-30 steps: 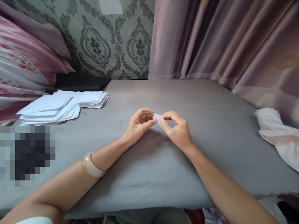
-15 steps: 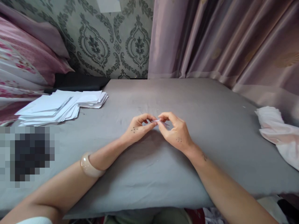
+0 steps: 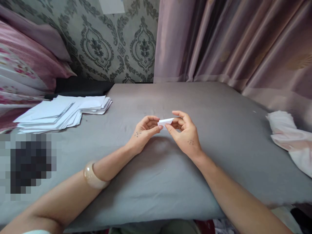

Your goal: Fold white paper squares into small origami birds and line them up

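A small piece of folded white paper [image 3: 165, 122] is held up between my two hands, above the middle of the grey-covered table [image 3: 156, 191]. My left hand [image 3: 145, 131] pinches its left end between thumb and fingers. At the other end, my right hand [image 3: 184, 135] grips it with the thumb in front and fingers behind, the index finger raised off it. How the folds lie behind my fingers is hidden.
Stacks of white paper [image 3: 52, 112] lie at the left, in front of a black item [image 3: 83, 87]. A bundled pale cloth [image 3: 285, 130] is at the right edge. Curtains [image 3: 219, 42] and a patterned wall [image 3: 119, 45] stand behind. A blurred-out dark patch covers the lower left.
The folded paper has turned so that its broad white face shows, where only a thin edge showed before. My right fingers have spread, the index finger lifting.
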The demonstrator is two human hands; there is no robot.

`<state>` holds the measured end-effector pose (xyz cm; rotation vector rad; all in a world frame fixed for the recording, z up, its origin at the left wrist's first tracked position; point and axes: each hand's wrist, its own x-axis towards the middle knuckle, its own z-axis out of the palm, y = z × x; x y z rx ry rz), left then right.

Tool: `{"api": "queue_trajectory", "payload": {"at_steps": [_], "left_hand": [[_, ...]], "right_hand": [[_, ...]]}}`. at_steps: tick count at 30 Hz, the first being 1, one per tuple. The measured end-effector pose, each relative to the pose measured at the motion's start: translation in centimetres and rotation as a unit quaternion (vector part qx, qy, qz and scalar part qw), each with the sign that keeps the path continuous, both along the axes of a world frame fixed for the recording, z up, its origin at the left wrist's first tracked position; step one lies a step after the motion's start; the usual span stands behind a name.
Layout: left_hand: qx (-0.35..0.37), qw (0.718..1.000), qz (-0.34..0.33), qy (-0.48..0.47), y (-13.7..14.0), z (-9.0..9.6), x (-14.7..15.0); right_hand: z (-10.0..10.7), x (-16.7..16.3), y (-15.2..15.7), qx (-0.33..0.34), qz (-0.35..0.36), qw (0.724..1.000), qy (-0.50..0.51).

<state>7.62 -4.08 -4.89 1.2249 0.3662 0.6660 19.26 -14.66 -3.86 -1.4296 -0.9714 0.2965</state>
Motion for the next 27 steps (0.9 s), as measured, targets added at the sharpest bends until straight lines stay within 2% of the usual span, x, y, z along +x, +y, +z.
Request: {"api": "queue_trajectory", "payload": {"at_steps": [3, 7, 10, 18, 27], "left_hand": [[0.073, 0.997, 0.023, -0.019, -0.07, 0.1, -0.08], [0.148, 0.989, 0.021, 0.008, -0.06, 0.16, -0.14], [0.139, 0.99, 0.011, 0.029, -0.01, 0.12, -0.13], [0.055, 0.998, -0.001, 0.022, 0.13, -0.14, -0.04], [0.069, 0.997, 0.019, 0.021, -0.14, 0.22, -0.03]], "right_hand": [[-0.28, 0.1, -0.15, -0.012, -0.005, 0.998, -0.06], [-0.48, 0.17, -0.23, -0.025, -0.002, 0.992, -0.12], [-0.42, 0.07, -0.23, -0.024, -0.012, 0.991, -0.131], [-0.02, -0.22, -0.28, -0.022, -0.037, 0.99, -0.133], [-0.1, -0.36, -0.15, -0.016, -0.031, 0.992, -0.124]]}}
